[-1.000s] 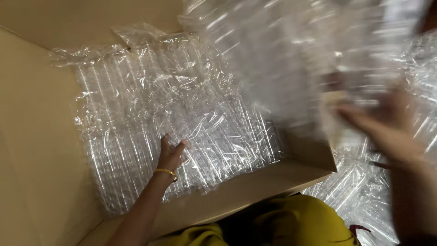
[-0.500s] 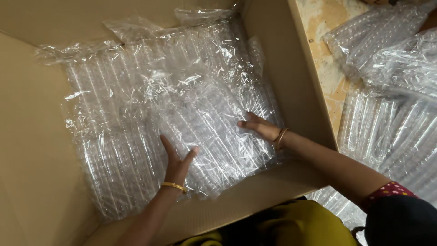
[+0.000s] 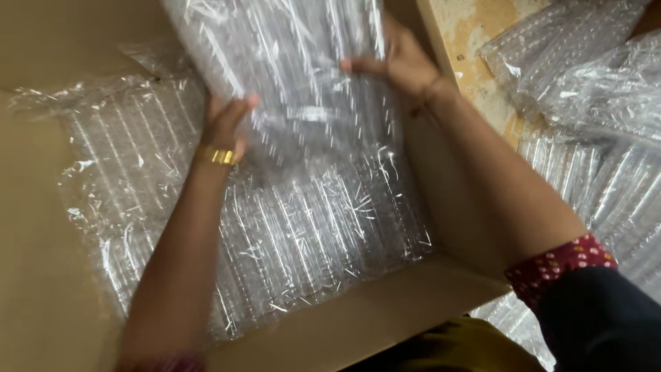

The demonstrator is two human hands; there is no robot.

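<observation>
Lifted since earlier: one clear packet, gripped by left hand, right hand

The clear, crinkled plastic packet of tubes looks glossy and glinting. The brown cardboard box is matt and smooth. The gold metal bangle shines. The pale wooden tabletop looks rough and stained.

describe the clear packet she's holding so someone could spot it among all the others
Start at the big open cardboard box that fills the view. Its bottom is lined with flat clear plastic packets of tubes. The one meant is the clear packet raised above that layer at the top centre, tilted and gripped at its sides by the left hand and right hand.
</observation>
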